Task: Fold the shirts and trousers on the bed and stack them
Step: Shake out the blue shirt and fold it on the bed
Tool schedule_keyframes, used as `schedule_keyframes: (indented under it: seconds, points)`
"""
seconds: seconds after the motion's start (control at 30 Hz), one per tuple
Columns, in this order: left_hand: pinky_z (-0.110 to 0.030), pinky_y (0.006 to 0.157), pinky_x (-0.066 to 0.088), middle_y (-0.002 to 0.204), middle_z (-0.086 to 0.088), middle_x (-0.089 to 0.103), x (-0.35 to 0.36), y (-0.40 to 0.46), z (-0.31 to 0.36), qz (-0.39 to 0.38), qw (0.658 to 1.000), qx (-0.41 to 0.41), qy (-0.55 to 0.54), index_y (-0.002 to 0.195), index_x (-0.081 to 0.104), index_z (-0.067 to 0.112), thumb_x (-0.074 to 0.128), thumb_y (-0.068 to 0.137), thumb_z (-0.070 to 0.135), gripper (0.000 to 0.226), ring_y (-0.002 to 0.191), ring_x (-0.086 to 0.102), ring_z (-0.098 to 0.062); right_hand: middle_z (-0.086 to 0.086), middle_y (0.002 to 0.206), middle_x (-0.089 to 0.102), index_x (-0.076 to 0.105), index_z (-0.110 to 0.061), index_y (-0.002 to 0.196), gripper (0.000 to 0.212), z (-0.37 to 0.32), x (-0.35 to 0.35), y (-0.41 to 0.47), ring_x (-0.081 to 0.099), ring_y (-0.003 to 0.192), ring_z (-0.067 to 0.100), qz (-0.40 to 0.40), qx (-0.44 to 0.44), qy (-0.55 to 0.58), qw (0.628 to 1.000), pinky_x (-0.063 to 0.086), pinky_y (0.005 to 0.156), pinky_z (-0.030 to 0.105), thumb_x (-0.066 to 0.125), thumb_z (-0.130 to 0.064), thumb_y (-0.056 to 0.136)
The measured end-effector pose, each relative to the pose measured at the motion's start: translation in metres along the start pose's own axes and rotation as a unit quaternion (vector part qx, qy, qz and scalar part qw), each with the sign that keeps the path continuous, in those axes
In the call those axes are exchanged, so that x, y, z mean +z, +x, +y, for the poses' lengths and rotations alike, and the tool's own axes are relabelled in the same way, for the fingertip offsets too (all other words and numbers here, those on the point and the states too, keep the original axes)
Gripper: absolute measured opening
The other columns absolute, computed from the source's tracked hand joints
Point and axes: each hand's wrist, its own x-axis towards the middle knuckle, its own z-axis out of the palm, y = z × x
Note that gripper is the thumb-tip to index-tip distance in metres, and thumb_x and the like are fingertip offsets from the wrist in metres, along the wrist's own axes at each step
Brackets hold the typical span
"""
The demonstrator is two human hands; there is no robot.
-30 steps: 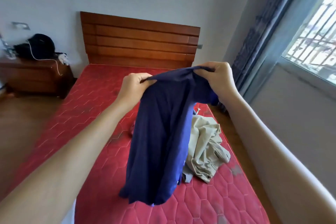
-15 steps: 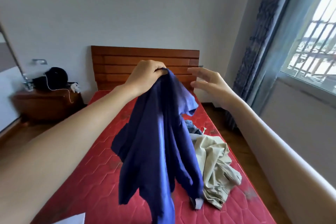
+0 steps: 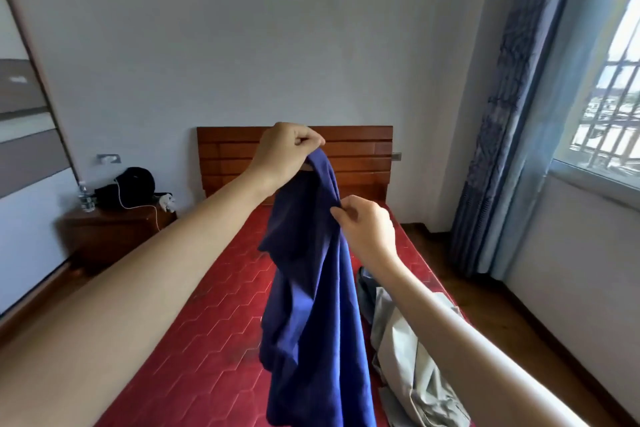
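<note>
A dark blue shirt hangs in the air above the red mattress. My left hand is raised high and grips the shirt's top edge. My right hand is lower and to the right, pinching the cloth at the shirt's right side. Crumpled beige trousers lie on the mattress at the right, under my right forearm. A bit of grey-blue cloth shows behind them.
A wooden headboard stands against the far wall. A wooden nightstand at the left carries a black bag, a water bottle and a white cable. Blue curtains and a barred window are at the right, with wooden floor beside the bed.
My left hand lifted the blue shirt higher. My right hand let go of the shirt, hung open for a moment, then came down and took hold of the cloth lower on its right side.
</note>
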Motion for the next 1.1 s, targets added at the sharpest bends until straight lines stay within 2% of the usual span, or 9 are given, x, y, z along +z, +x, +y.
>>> schedule_keyframes:
  seconds: [0.13,0.2,0.3,0.33,0.47,0.63,0.73,0.87,1.1]
  points:
    - [-0.02,0.1,0.043,0.125,-0.004,0.065,-0.025,-0.008,-0.019,-0.105,0.992,0.015,0.073,0.126,0.062,0.008,0.069,0.079,-0.01,0.051,0.115,0.059,-0.013,-0.011,0.077,0.065,0.064,-0.026,0.09,0.011,0.007,-0.016,0.025,0.061,0.079,0.02,0.051,0.02,0.067,0.996,0.046,0.07,0.034,0.054,-0.029,0.094]
    - [-0.018,0.094,0.042,0.114,0.002,0.069,-0.032,-0.013,-0.025,-0.073,0.985,0.046,0.146,0.116,0.069,0.012,0.078,0.074,-0.002,0.045,0.109,0.06,-0.008,-0.014,0.076,0.064,0.064,-0.028,0.089,0.011,0.006,-0.023,0.038,0.06,0.075,0.012,0.04,0.01,0.105,0.994,0.048,0.069,0.032,0.055,-0.027,0.094]
    - [-0.025,0.068,0.054,0.069,0.006,0.072,-0.04,-0.019,-0.026,-0.005,0.988,0.05,0.144,0.078,0.075,0.017,0.078,0.08,0.02,0.005,0.066,0.068,-0.008,-0.018,0.066,0.062,0.063,-0.031,0.078,0.019,0.0,-0.03,0.049,0.055,0.06,-0.003,-0.001,-0.022,0.154,0.988,0.045,0.058,0.019,0.058,-0.024,0.094]
    - [-0.029,0.062,0.054,0.06,0.007,0.068,-0.042,-0.021,-0.026,0.013,0.987,0.044,0.153,0.072,0.072,0.019,0.075,0.083,0.027,0.014,0.058,0.065,-0.008,-0.019,0.064,0.062,0.064,-0.033,0.076,0.022,-0.002,-0.032,0.051,0.054,0.058,-0.004,-0.019,-0.034,0.165,0.986,0.044,0.056,0.015,0.058,-0.025,0.095]
    - [-0.03,0.064,0.037,0.08,0.008,0.064,-0.049,-0.023,-0.026,0.072,0.968,0.025,0.24,0.078,0.071,0.025,0.065,0.088,0.042,0.021,0.075,0.056,-0.014,-0.015,0.073,0.065,0.065,-0.03,0.077,0.027,-0.011,-0.041,0.055,0.055,0.067,-0.004,-0.08,-0.084,0.182,0.977,0.046,0.068,0.017,0.052,-0.021,0.099]
    - [-0.032,0.066,0.038,0.077,-0.007,0.064,-0.049,-0.027,-0.022,0.095,0.99,0.022,0.099,0.075,0.069,0.009,0.062,0.093,0.029,0.028,0.072,0.054,-0.016,-0.025,0.065,0.06,0.06,-0.043,0.069,0.024,-0.024,-0.05,0.047,0.052,0.06,-0.006,-0.136,-0.155,0.146,0.968,0.039,0.058,0.009,0.062,-0.039,0.092]
    - [-0.026,0.061,0.036,0.063,-0.002,0.061,-0.051,-0.032,-0.019,0.116,0.99,0.027,0.08,0.073,0.069,0.009,0.061,0.094,0.029,0.03,0.064,0.053,-0.014,-0.016,0.07,0.066,0.067,-0.036,0.078,0.016,-0.012,-0.053,0.048,0.06,0.066,0.001,-0.17,-0.179,0.026,0.969,0.044,0.064,0.021,0.082,-0.039,0.072]
    - [-0.028,0.068,0.039,0.071,-0.002,0.067,-0.061,-0.036,-0.022,0.153,0.986,0.017,0.068,0.079,0.072,0.008,0.062,0.094,0.029,0.028,0.072,0.057,-0.014,-0.008,0.067,0.06,0.063,-0.02,0.075,0.021,0.015,-0.051,0.05,0.056,0.069,0.018,-0.173,-0.12,-0.146,0.967,0.046,0.068,0.037,0.077,-0.036,0.076]
    - [-0.031,0.077,0.045,0.086,-0.003,0.07,-0.067,-0.051,-0.055,0.032,0.985,-0.041,0.162,0.093,0.072,0.013,0.063,0.092,0.029,0.018,0.089,0.063,-0.023,0.015,0.082,0.068,0.07,-0.003,0.086,0.013,0.017,-0.058,0.042,0.057,0.075,0.02,-0.15,-0.094,-0.007,0.984,0.05,0.082,0.047,0.074,-0.015,0.082]
